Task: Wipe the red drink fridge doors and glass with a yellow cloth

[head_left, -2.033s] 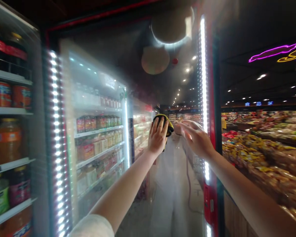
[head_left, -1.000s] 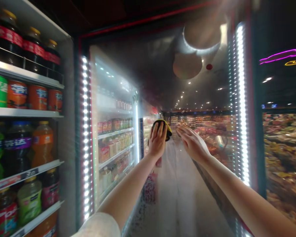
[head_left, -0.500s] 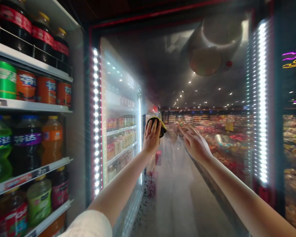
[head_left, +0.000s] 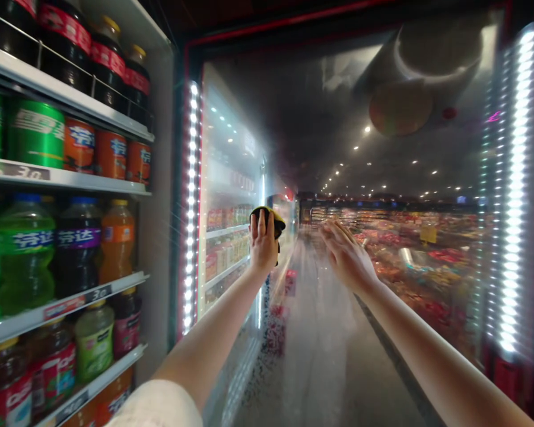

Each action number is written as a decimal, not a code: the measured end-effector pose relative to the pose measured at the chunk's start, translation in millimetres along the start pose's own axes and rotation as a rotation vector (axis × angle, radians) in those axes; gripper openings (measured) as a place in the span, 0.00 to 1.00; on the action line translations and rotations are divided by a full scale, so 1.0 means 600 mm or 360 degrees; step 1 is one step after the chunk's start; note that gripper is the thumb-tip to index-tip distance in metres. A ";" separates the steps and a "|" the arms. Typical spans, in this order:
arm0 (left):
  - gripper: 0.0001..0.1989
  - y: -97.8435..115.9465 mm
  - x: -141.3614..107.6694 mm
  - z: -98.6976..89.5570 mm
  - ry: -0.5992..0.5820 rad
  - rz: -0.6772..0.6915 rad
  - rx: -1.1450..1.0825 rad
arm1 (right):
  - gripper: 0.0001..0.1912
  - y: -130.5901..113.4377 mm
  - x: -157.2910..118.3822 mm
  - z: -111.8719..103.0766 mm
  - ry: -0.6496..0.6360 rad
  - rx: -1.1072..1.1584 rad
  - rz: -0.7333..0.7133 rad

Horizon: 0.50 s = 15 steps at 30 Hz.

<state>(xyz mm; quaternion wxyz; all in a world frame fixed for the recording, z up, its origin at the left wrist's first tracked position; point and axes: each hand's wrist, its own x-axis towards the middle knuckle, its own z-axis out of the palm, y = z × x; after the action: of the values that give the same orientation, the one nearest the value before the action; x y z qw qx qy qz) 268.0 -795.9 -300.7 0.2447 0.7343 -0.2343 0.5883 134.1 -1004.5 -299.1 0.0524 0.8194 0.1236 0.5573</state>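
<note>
My left hand [head_left: 262,246] is laid over a rounded black-and-yellow object [head_left: 275,224], its fingers wrapped across the front. Exactly what kind of object this is, I cannot make out. To the right, my right hand [head_left: 349,255] is raised with its fingers stretched out together, holding nothing that shows. Both arms reach forward toward a large glass door [head_left: 329,118] in a dark frame; whether the right fingertips touch the pane is unclear. Blurred reflections of shelves and lights overlie the glass.
An open drinks shelf [head_left: 66,173] stands close on the left, with green cans [head_left: 38,133], orange cans [head_left: 111,154] and soda bottles [head_left: 26,252]. Bright light strips run up the door's left side [head_left: 190,201] and right side [head_left: 514,196]. Grey floor [head_left: 320,356] shows below.
The view has turned left, so the shelf and door frame sit farther right. My left hand, with the black-and-yellow object, has shifted slightly left in the picture. The pale figure on the glass has faded.
</note>
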 end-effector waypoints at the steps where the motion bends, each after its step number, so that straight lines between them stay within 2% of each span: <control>1: 0.41 0.003 -0.012 0.002 -0.0031 0.0073 0.0017 | 0.27 0.000 0.002 0.002 -0.0007 -0.0002 -0.0019; 4: 0.39 0.021 -0.016 0.003 -0.0157 0.0330 0.0093 | 0.27 -0.005 0.018 0.013 -0.0004 -0.0019 -0.0060; 8: 0.38 0.020 0.041 -0.013 -0.0219 0.0443 0.0147 | 0.28 -0.017 0.047 0.036 0.0015 -0.0062 -0.0139; 10: 0.39 0.000 0.067 -0.025 -0.0196 0.0394 0.0140 | 0.28 -0.022 0.054 0.047 0.0022 -0.0089 -0.0155; 12: 0.40 -0.028 0.076 -0.034 -0.0151 0.0261 0.0119 | 0.29 -0.026 0.056 0.054 0.0019 -0.0122 -0.0139; 15: 0.39 -0.067 0.053 -0.040 -0.0094 0.0014 0.0113 | 0.28 -0.034 0.054 0.058 0.0004 -0.0180 -0.0100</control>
<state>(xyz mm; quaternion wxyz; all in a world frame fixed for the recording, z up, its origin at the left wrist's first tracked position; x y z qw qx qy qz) 281.7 -751.8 -268.5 0.2088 0.7584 -0.2236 0.5755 174.6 -974.4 -287.5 0.1158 0.8101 0.1176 0.5626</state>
